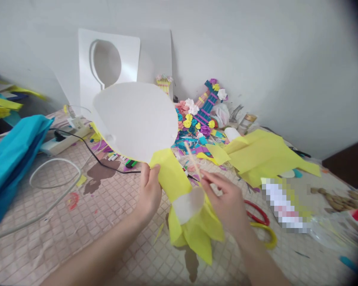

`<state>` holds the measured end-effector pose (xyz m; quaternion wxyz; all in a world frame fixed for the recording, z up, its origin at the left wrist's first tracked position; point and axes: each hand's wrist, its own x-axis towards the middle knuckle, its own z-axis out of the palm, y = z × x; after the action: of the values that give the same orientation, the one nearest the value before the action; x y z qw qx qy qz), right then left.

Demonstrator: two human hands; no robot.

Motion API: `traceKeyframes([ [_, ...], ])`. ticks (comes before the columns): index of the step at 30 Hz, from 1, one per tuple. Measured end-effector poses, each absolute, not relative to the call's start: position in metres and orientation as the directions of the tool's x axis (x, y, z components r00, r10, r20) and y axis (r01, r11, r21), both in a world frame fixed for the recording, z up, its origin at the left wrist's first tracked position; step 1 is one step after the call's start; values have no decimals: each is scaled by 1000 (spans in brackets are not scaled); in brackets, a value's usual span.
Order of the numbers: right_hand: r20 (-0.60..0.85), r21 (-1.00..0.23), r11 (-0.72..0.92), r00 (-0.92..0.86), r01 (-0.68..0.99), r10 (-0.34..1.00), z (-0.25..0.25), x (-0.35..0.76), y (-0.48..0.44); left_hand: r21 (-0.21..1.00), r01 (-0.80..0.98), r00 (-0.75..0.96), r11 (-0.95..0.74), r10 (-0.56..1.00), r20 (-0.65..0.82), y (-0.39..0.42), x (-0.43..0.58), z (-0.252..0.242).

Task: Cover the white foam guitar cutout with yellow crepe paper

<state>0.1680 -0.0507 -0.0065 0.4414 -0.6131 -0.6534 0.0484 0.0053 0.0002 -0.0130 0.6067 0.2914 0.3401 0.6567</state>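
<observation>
A large white fan-shaped board (134, 119) is tilted up in front of me, its narrow handle wrapped in yellow crepe paper (171, 172). My left hand (150, 194) grips this handle just below the broad white part. Farther down, a bare white patch (189, 205) shows, and loose yellow paper hangs from the handle's end. My right hand (223, 198) pinches a thin pale wooden stick (192, 157) between thumb and fingers, beside the handle. Red-and-yellow-handled scissors (261, 224) lie on the table right of that hand.
Yellow crepe paper (259, 155) spreads over the right side; blue crepe paper (14, 159) lies left. A power strip (62, 141) with cords sits at left. Colourful paper flowers (191, 115) and a white board with a cut-out (129, 51) stand at the back.
</observation>
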Motion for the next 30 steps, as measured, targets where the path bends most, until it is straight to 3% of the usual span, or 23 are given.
traceKeyframes([
  [2,470,-566,130,190,814,862,-4,194,-43,785,-619,-87,7,993,-78,3,3,-8],
  [5,218,-419,-63,168,906,962,-14,231,-28,735,-667,-3,119,987,-162,6,0,2],
  [9,210,-377,-25,112,926,971,-20,234,-17,763,-584,49,277,950,-307,5,-1,10],
  [11,224,-456,50,60,889,973,-11,214,-18,805,-507,51,310,942,-331,4,-1,10],
  [14,165,-809,185,-87,558,982,9,178,-22,856,-421,73,299,952,-297,3,1,8],
  [16,132,-900,198,-188,388,973,15,159,-22,884,-377,65,277,960,-273,3,2,7],
  [21,114,-955,180,-270,234,956,4,147,-20,924,-288,47,253,967,-251,6,1,4],
  [25,-6,-963,85,-333,257,943,-8,150,-28,955,-239,10,178,984,-180,10,0,0],
  [30,-53,-965,23,-282,262,958,-17,149,-36,973,-196,-3,122,992,-125,12,2,-6],
])
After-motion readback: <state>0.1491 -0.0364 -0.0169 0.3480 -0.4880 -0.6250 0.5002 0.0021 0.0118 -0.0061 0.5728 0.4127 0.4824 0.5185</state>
